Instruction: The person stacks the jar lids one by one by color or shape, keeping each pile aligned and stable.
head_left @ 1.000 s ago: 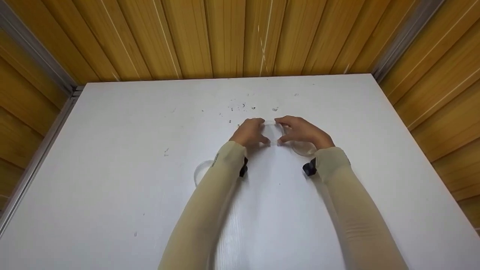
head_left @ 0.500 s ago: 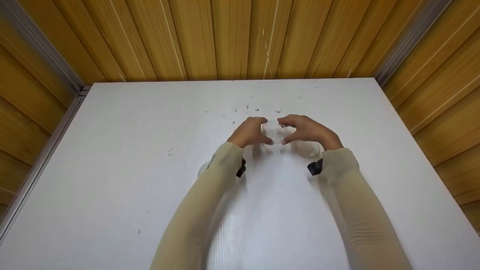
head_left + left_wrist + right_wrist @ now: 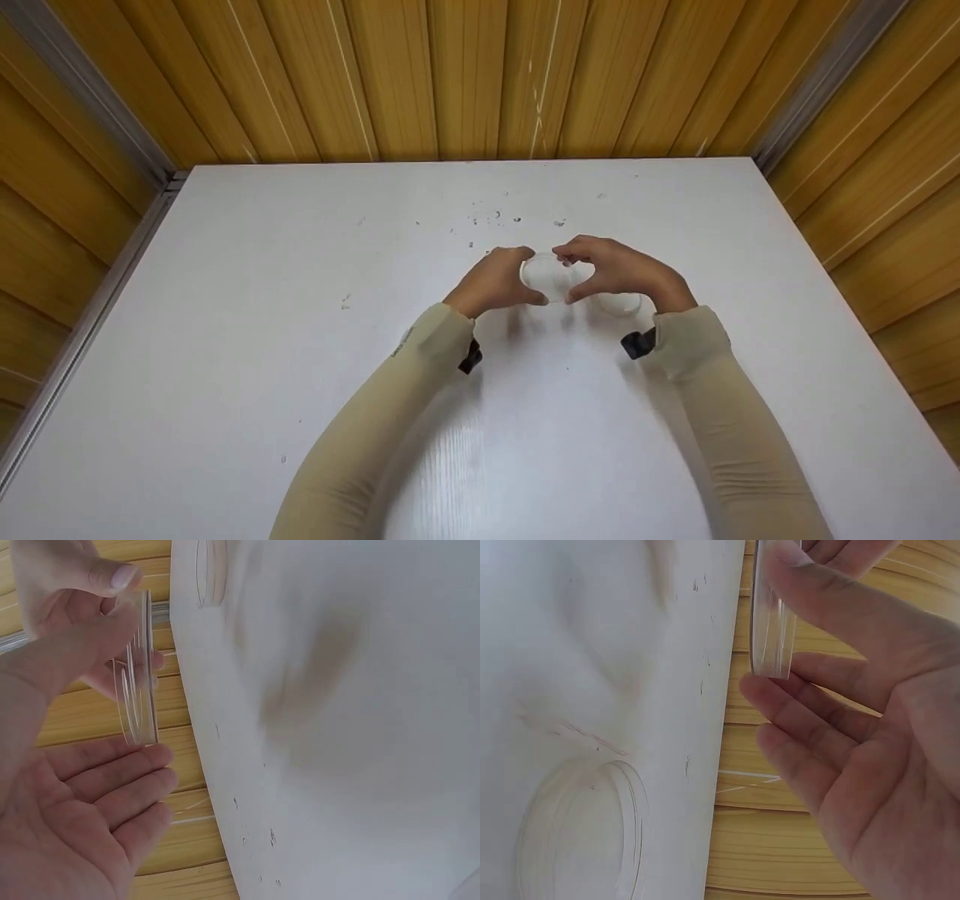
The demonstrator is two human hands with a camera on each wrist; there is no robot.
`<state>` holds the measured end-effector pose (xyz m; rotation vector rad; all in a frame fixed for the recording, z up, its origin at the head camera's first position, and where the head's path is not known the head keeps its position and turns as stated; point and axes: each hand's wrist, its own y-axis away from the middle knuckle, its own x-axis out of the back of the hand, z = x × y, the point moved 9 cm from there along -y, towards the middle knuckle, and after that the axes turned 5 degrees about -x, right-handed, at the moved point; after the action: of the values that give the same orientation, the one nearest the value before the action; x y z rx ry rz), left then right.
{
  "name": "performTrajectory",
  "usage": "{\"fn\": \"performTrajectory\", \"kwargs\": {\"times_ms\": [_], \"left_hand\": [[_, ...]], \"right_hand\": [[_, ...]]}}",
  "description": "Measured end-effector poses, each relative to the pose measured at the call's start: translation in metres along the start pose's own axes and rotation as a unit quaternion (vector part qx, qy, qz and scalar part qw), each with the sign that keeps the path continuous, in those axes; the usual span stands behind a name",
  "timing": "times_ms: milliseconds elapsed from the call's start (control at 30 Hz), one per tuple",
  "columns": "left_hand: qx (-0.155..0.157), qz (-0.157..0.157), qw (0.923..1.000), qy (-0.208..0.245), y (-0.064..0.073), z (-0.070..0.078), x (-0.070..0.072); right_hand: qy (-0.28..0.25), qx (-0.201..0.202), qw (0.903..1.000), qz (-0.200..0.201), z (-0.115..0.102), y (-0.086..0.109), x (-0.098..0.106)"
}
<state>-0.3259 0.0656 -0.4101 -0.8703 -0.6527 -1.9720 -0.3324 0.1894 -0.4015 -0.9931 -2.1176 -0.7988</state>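
Note:
A clear round petri dish [image 3: 549,279] is held between my two hands over the white table. My left hand [image 3: 493,283] pinches one side of its rim with thumb and fingertips. On the opposite side, my right hand [image 3: 621,268] grips the rim the same way. Both wrist views show the dish edge-on, raised off the tabletop, with layered clear walls like a lid and base fitted together. Below my right hand, a second clear petri dish [image 3: 634,817] lies on the table, partly covered by that hand in the head view.
The white table [image 3: 225,300] carries small dark scuff marks [image 3: 496,218] beyond my hands. A yellow wood-panelled wall [image 3: 465,82] stands along its far edge, with another panelled side at the right. Long beige sleeves cover both forearms.
Both hands have lifted the petri dish and drawn it slightly nearer. The left forearm has shifted outward and now hides the clear dish seen beside it earlier.

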Motion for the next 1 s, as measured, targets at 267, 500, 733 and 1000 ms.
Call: {"fn": "performTrajectory", "kwargs": {"times_ms": [267, 500, 733, 1000], "left_hand": [[-0.005, 0.011, 0.9998, 0.017, 0.021, 0.001, -0.007], [-0.021, 0.025, 0.9992, 0.025, 0.039, 0.0, -0.013], [-0.017, 0.023, 0.9995, 0.011, 0.05, -0.005, -0.022], [-0.015, 0.029, 0.9995, -0.004, 0.059, -0.008, -0.034]], "right_hand": [[0.008, 0.044, 0.9989, 0.01, -0.012, 0.011, -0.008], [0.001, 0.048, 0.9988, 0.002, -0.017, 0.02, -0.021], [-0.011, 0.068, 0.9976, 0.006, -0.016, 0.024, -0.036], [-0.015, 0.075, 0.9971, 0.008, -0.012, 0.026, -0.049]]}}
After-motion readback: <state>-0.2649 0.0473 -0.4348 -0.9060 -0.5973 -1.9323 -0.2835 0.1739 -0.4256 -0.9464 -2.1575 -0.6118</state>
